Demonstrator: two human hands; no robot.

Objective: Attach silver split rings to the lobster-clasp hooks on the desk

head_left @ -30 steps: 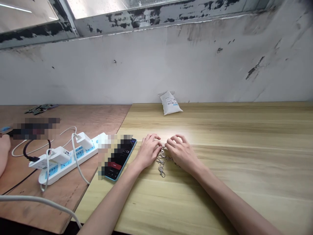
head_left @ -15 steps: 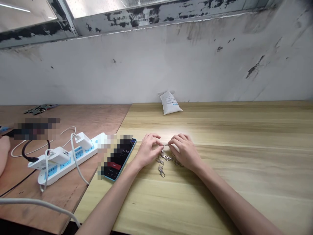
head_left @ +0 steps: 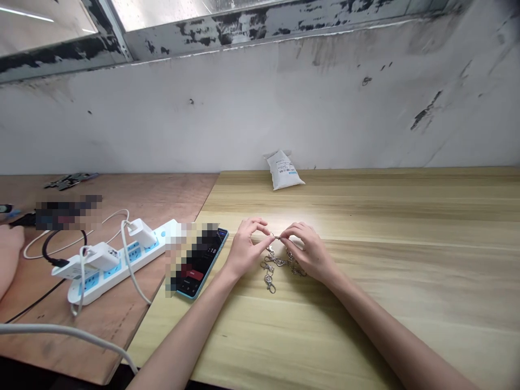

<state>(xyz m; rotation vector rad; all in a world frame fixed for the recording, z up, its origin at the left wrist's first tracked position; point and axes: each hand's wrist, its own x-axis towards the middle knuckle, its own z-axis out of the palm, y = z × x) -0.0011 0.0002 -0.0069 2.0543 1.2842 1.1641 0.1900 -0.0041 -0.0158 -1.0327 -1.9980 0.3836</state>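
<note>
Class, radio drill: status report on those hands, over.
Left hand and right hand pinching small ring; clasps lying on table; phone beside left hand.

The key-ring clasps [head_left: 268, 268] are bright polished metal, set on a smooth, satin pale-wood tabletop [head_left: 365, 303]. At 9 o'clock lies a rougher, matt plywood board [head_left: 117, 346] carrying a white plastic power strip [head_left: 122, 271] (glossy enough to catch the light). At 12 o'clock sits a matt white paper-like pouch [head_left: 284, 171].
</note>
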